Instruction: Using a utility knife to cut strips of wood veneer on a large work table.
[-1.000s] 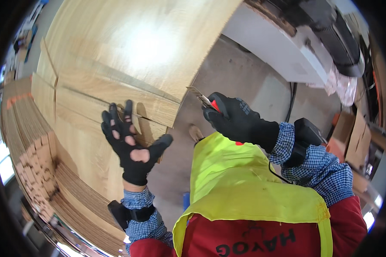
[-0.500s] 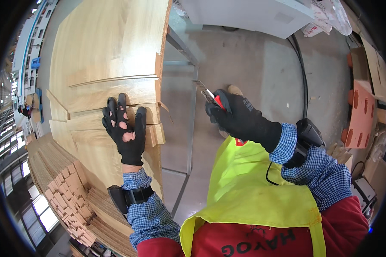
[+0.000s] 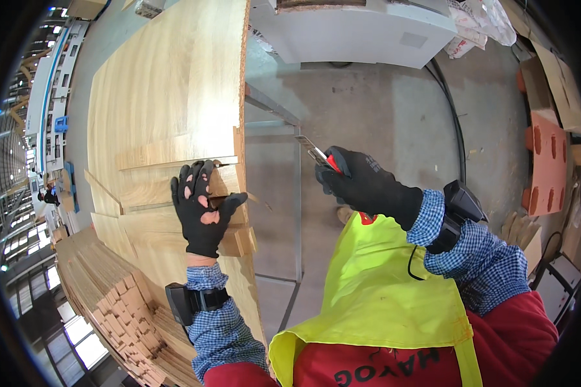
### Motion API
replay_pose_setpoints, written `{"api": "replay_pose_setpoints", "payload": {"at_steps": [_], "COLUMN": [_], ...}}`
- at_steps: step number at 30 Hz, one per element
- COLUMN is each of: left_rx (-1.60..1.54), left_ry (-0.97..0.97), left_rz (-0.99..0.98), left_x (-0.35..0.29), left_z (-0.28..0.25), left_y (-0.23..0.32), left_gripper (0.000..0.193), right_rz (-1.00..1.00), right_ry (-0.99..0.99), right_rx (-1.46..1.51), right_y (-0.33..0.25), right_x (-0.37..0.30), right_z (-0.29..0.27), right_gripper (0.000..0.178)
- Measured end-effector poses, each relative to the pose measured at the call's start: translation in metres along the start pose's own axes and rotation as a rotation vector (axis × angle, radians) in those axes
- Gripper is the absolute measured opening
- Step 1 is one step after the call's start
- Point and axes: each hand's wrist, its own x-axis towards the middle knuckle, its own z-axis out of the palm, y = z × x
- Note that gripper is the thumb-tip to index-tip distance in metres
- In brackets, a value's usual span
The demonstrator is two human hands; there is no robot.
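Observation:
My left hand, in a black glove with torn holes, rests on wood-grain strips lying across a light wood-grain board. Its fingertips touch the near edge of one wood strip, with the thumb held apart toward the board's right edge. Another strip runs partly under the hand, and a short wood block lies beside the wrist. In my gloved right hand is a red-handled utility knife. Its blade is out and points up and left, above the floor and apart from the board.
The large board rests on a grey metal frame. Stacked wood strips stand at the lower left. A grey cabinet is at the far side, a black cable crosses the floor, and an orange slotted panel stands at right.
My left hand has shifted from lying flat across the strips to reaching the upper strip's edge, its fingers closer together. The knife stays in my right hand. The whole view has shifted slightly.

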Motion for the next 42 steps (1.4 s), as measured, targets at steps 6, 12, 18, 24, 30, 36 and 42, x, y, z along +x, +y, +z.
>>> {"api": "replay_pose_setpoints", "payload": {"at_steps": [6,12,18,24,30,36,42], "left_rx": [-0.065,0.024,-0.113,-0.378,-0.221,-0.192,-0.510], "left_ry": [-0.035,-0.257,0.223,0.579,0.262,0.194,0.808], "left_rz": [0.067,0.012,-0.675,-1.152,-1.836,-1.736,-1.364], "left_x": [-0.001,-0.033,-0.076,-0.125,-0.019,-0.010,-0.089], "left_z": [-0.012,-0.035,-0.036,0.018,-0.014,-0.015,0.020], "left_y": [-0.018,-0.007,0.022,-0.004,-0.003,-0.005,-0.015], "left_gripper": [0.071,0.078,0.058,0.050,0.110,0.124,0.093], "right_rz": [0.068,-0.097,-0.569,-0.554,-0.487,-0.344,-0.585], "right_ry": [0.047,-0.066,-0.030,-0.328,-0.514,-0.641,-0.648], "right_rx": [-0.015,-0.224,-0.932,-1.246,-1.295,-1.212,-1.081], "right_y": [-0.005,-0.074,-0.146,-0.178,-0.178,-0.194,-0.194], "right_x": [0.011,0.053,0.148,0.207,0.210,0.229,0.198], "right_z": [-0.032,-0.034,0.027,0.110,0.156,0.152,0.164], "right_gripper": [0.025,0.029,0.049,0.070,0.059,0.064,0.069]}}
